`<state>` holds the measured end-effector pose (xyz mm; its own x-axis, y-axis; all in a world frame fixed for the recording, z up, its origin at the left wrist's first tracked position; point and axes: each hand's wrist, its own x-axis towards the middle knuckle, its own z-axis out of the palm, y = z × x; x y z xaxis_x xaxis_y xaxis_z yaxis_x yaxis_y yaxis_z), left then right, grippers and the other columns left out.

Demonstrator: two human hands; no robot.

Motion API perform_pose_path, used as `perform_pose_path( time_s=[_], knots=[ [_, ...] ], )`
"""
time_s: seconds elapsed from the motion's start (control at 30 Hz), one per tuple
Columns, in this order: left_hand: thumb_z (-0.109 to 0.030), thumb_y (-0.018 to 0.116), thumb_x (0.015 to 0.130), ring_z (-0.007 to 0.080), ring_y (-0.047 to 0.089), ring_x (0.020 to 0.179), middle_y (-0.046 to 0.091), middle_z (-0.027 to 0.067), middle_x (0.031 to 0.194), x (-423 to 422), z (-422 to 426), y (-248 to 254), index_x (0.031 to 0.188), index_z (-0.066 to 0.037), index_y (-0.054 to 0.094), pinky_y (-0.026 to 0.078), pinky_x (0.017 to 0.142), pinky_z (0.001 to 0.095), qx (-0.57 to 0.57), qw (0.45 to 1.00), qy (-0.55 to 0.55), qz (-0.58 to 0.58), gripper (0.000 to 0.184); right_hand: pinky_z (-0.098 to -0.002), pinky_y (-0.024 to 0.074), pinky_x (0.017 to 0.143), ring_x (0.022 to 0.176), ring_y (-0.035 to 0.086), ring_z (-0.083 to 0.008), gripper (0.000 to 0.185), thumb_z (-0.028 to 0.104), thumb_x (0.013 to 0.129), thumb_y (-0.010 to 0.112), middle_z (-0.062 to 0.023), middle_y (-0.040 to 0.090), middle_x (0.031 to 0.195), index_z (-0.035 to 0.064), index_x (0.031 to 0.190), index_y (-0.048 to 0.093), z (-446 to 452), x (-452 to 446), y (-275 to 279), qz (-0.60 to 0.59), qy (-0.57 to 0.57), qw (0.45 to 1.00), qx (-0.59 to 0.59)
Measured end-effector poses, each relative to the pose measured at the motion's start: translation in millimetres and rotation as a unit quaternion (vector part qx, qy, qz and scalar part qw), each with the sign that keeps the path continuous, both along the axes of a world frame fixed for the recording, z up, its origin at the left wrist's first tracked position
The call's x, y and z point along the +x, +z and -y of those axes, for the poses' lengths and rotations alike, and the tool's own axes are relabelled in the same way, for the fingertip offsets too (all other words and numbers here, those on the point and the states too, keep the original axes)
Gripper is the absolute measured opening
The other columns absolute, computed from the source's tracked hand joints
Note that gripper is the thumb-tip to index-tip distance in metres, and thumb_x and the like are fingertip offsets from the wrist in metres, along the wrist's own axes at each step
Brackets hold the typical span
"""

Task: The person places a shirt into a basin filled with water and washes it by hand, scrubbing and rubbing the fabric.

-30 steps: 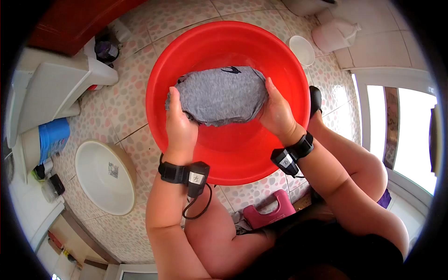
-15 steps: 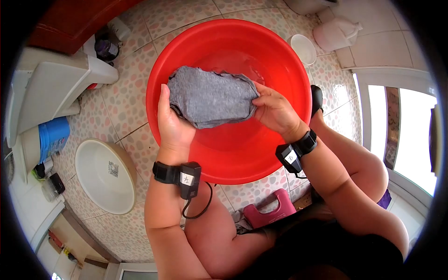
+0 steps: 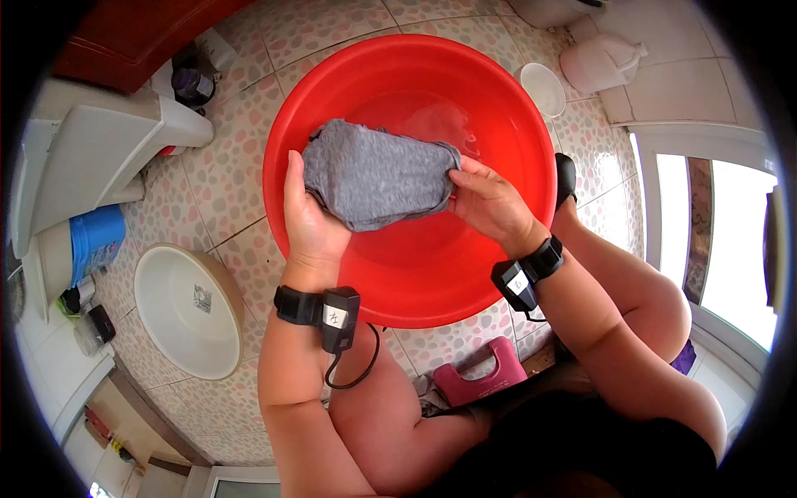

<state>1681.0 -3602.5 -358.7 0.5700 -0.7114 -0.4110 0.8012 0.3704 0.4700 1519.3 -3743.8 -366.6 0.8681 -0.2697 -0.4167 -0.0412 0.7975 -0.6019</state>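
Note:
A heathered grey cloth [image 3: 382,176], gathered into a flat bundle with rolled edges, is held over a large red basin [image 3: 407,309]. My left hand [image 3: 315,220] supports its left end, thumb pointing up along the side and the other fingers hidden beneath the fabric. At the right end, my right hand [image 3: 494,203] pinches the cloth's edge between thumb and fingers. Below the cloth, a little water or suds shows against the red bottom. The cloth's exact kind does not show.
A pale basin [image 3: 189,315] stands on the tiled floor to the left. A small white bowl [image 3: 541,90] and a white jug [image 3: 599,63] are at the back right. Near my legs lies a pink plastic item [image 3: 477,375], and a blue container [image 3: 97,241] is far left.
The cloth's right end has been drawn slightly narrower and smoother as my right fingers shifted on its edge. My left hand keeps its hold.

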Motion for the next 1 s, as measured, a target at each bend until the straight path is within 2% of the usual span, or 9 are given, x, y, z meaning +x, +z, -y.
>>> perform_pose_path(
  time_s=[0.33, 0.63, 0.7, 0.73, 0.8, 0.83, 0.87, 0.93, 1.0],
  knots=[
    [-0.046, 0.038, 0.088, 0.0262, 0.043, 0.114, 0.045, 0.0131, 0.123, -4.3, 2.6, 1.5, 0.123, 0.002, 0.04, 0.032, 0.097, 0.0383, -0.002, 1.0, -0.014, 0.012, 0.058, -0.036, 0.0374, 0.091, 0.099, 0.052, -0.0178, 0.03, 0.016, 0.092, 0.038, -0.0053, 0.053, 0.113, 0.0058, 0.118, 0.047, -2.3, 0.5, 1.3, -0.008, -0.015, 1.0, 0.014],
    [-0.046, 0.04, 0.088, 0.0261, 0.041, 0.116, 0.042, 0.0135, 0.126, -8.3, 1.1, -4.5, 0.125, 0.002, 0.036, 0.031, 0.098, 0.0382, -0.007, 0.999, -0.033, 0.017, 0.061, -0.0441, 0.0332, 0.096, 0.113, 0.045, -0.0221, 0.035, 0.022, 0.092, 0.037, -0.008, 0.048, 0.121, 0.0101, 0.125, 0.038, -9.8, 5.8, 4.7, -0.003, -0.014, 0.998, 0.054],
    [-0.046, 0.041, 0.087, 0.026, 0.04, 0.116, 0.042, 0.0134, 0.126, -10.7, 0.8, -5.3, 0.125, 0.002, 0.036, 0.03, 0.098, 0.0382, 0.001, 0.999, -0.038, 0.021, 0.061, -0.044, 0.0322, 0.097, 0.113, 0.045, -0.0228, 0.039, 0.029, 0.092, 0.038, -0.0083, 0.047, 0.123, 0.0087, 0.125, 0.038, -12.9, 7.8, 7.7, 0.001, -0.016, 0.986, 0.168],
    [-0.041, 0.045, 0.087, 0.0252, 0.042, 0.114, 0.044, 0.0126, 0.124, -11.8, 0.5, -6.6, 0.124, 0.002, 0.038, 0.032, 0.097, 0.0376, 0.007, 0.999, -0.039, 0.013, 0.057, -0.044, 0.0322, 0.097, 0.113, 0.045, -0.0228, 0.039, 0.029, 0.092, 0.038, -0.0083, 0.047, 0.123, 0.0087, 0.125, 0.038, -14.4, 7.6, 6.5, 0.001, -0.016, 0.986, 0.168],
    [-0.036, 0.049, 0.087, 0.0244, 0.044, 0.112, 0.045, 0.0118, 0.122, -15.4, 0.6, -10.3, 0.123, 0.002, 0.039, 0.033, 0.096, 0.0369, 0.013, 0.999, -0.039, 0.004, 0.053, -0.0402, 0.037, 0.094, 0.108, 0.049, -0.0223, 0.041, 0.029, 0.09, 0.043, -0.0095, 0.049, 0.12, 0.0055, 0.123, 0.039, -17.5, 8.0, 4.9, -0.018, 0.04, 0.964, 0.261],
    [-0.027, 0.053, 0.085, 0.0213, 0.047, 0.108, 0.048, 0.0099, 0.119, -18.2, 1.1, -12.9, 0.122, 0.001, 0.04, 0.036, 0.094, 0.0347, 0.031, 0.995, -0.068, 0.068, 0.048, -0.0402, 0.037, 0.094, 0.108, 0.049, -0.0223, 0.041, 0.029, 0.09, 0.043, -0.0095, 0.049, 0.12, 0.0055, 0.123, 0.039, -20.1, 10.7, 6.8, -0.018, 0.04, 0.964, 0.261],
    [-0.018, 0.057, 0.083, 0.0183, 0.049, 0.104, 0.05, 0.008, 0.116, -20.4, 1.7, -14.0, 0.121, -0.001, 0.041, 0.038, 0.091, 0.0325, 0.05, 0.985, -0.097, 0.131, 0.045, -0.0374, 0.0398, 0.091, 0.105, 0.051, -0.0216, 0.04, 0.027, 0.089, 0.046, -0.0095, 0.051, 0.117, 0.0043, 0.122, 0.041, -23.6, 14.6, 10.2, -0.033, 0.056, 0.981, 0.181],
    [-0.015, 0.057, 0.083, 0.0172, 0.05, 0.102, 0.052, 0.0072, 0.112, -22.5, 4.1, -13.5, 0.118, 0.0, 0.044, 0.039, 0.089, 0.0312, 0.074, 0.978, -0.101, 0.167, 0.04, -0.0301, 0.0459, 0.082, 0.094, 0.057, -0.0183, 0.032, 0.019, 0.087, 0.052, -0.0078, 0.059, 0.105, 0.0015, 0.113, 0.05, -24.0, 19.9, 17.4, -0.061, 0.056, 0.994, 0.073],
    [-0.012, 0.057, 0.082, 0.0161, 0.051, 0.1, 0.054, 0.0064, 0.109, -22.1, 6.7, -15.2, 0.114, 0.001, 0.047, 0.039, 0.088, 0.0299, 0.099, 0.969, -0.105, 0.203, 0.036, -0.0293, 0.0461, 0.081, 0.091, 0.058, -0.0161, 0.029, 0.02, 0.087, 0.052, -0.0067, 0.06, 0.1, 0.0008, 0.109, 0.053, -23.6, 20.1, 13.3, -0.072, 0.033, 0.997, 0.004]
  ],
)
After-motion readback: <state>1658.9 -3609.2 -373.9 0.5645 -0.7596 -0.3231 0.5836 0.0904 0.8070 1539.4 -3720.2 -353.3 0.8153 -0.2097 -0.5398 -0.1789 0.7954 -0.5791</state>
